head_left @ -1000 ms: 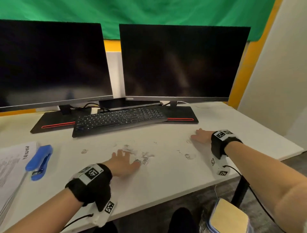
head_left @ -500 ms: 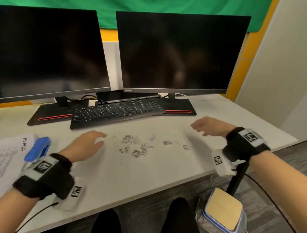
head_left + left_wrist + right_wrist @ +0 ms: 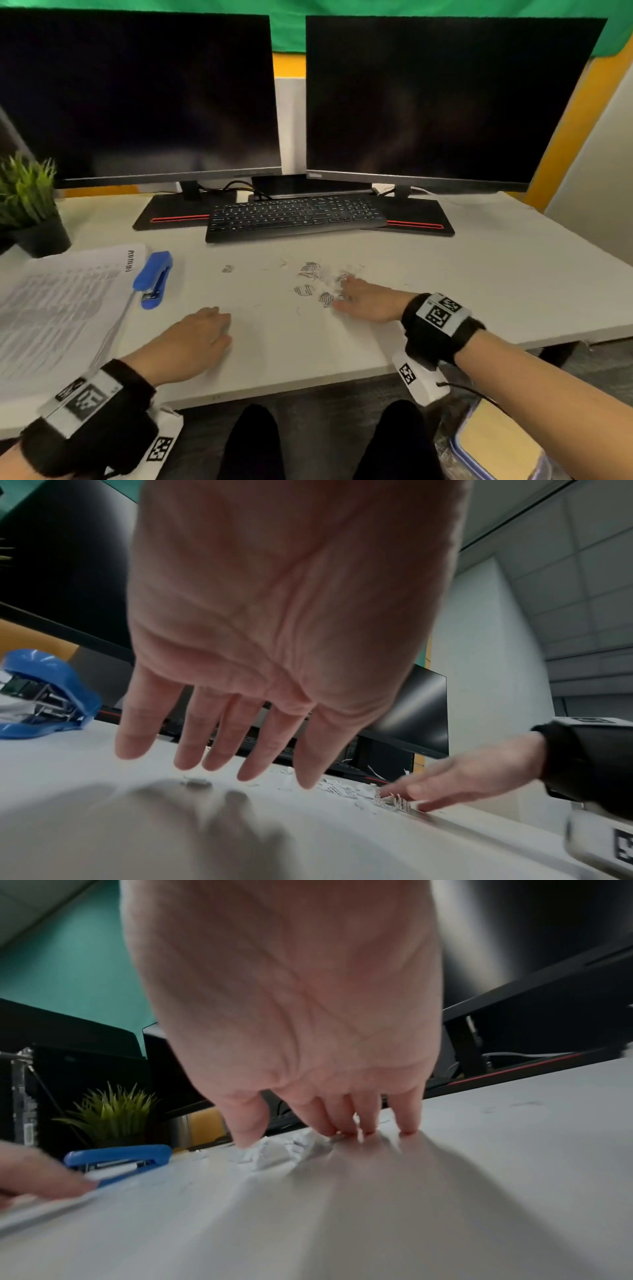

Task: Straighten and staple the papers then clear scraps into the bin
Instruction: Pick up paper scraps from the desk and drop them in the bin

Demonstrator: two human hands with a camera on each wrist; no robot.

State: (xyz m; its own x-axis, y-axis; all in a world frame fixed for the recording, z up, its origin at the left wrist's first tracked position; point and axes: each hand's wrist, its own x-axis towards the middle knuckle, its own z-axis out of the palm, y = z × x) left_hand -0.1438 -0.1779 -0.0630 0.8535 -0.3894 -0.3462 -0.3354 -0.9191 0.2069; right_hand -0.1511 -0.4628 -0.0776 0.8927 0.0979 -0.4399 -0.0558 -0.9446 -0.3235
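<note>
Torn paper scraps point(image 3: 313, 282) lie bunched in the middle of the white desk point(image 3: 479, 274). My right hand point(image 3: 356, 296) lies flat with straight fingers against the right side of that pile; in the right wrist view its fingertips point(image 3: 368, 1130) touch the desk beside the crumpled scraps point(image 3: 281, 1150). My left hand point(image 3: 205, 329) hovers flat and open just above the desk, left of the pile, holding nothing point(image 3: 219, 764). One stray scrap point(image 3: 227, 269) lies apart to the left. The paper stack point(image 3: 58, 308) and the blue stapler point(image 3: 154, 279) sit at the left.
A black keyboard point(image 3: 294, 216) and two dark monitors point(image 3: 428, 102) stand behind the scraps. A potted plant point(image 3: 29, 205) is at the far left. A bin with a tan lid point(image 3: 496, 445) sits on the floor under the desk's right front edge.
My right hand has swept left across the desk, pushing scraps together into the pile. My left hand has drawn back toward the front edge and lowered. The head view has tilted and shifted left.
</note>
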